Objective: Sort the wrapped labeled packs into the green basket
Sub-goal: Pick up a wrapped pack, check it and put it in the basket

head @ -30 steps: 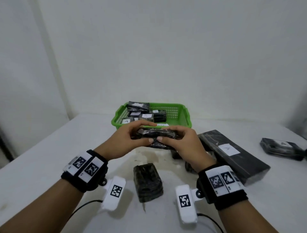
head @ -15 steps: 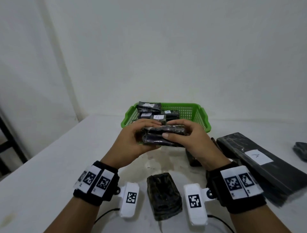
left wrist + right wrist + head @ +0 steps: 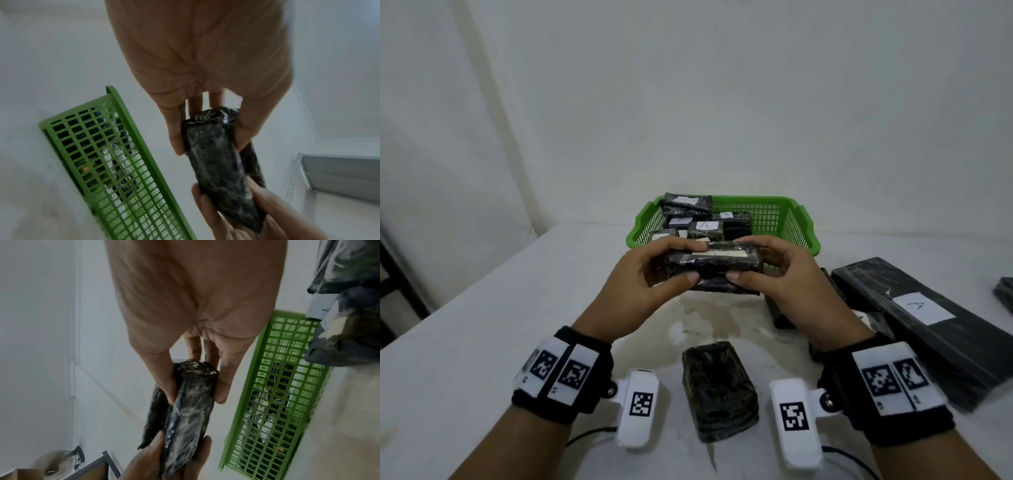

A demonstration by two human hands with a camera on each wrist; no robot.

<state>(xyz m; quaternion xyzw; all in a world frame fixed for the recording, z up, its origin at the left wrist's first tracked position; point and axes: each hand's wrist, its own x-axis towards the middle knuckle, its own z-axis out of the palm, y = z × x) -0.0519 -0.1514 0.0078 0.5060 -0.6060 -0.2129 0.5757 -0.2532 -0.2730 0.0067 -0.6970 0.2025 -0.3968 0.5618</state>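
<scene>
Both hands hold a stack of two dark wrapped packs (image 3: 714, 265) in the air just in front of the green basket (image 3: 796, 228). My left hand (image 3: 650, 274) grips the stack's left end, thumb in front and fingers behind. My right hand (image 3: 774, 274) grips its right end the same way. A white label shows on the top pack. In the left wrist view the packs (image 3: 220, 159) run from my left hand to the other hand, beside the basket (image 3: 115, 159). The right wrist view shows the packs (image 3: 189, 405) and basket (image 3: 273, 394) likewise. Several labeled packs (image 3: 705, 228) lie inside the basket.
A dark wrapped pack (image 3: 719, 383) lies on the white table (image 3: 482, 325) between my wrists. A long black pack labeled A (image 3: 928, 318) lies at the right, with smaller packs (image 3: 784, 313) partly hidden behind my right hand. Another pack (image 3: 1005, 294) sits at the right edge.
The two hands have lifted the stacked packs slightly and turned them so the label faces up. The view has shifted left, moving the basket toward the centre.
</scene>
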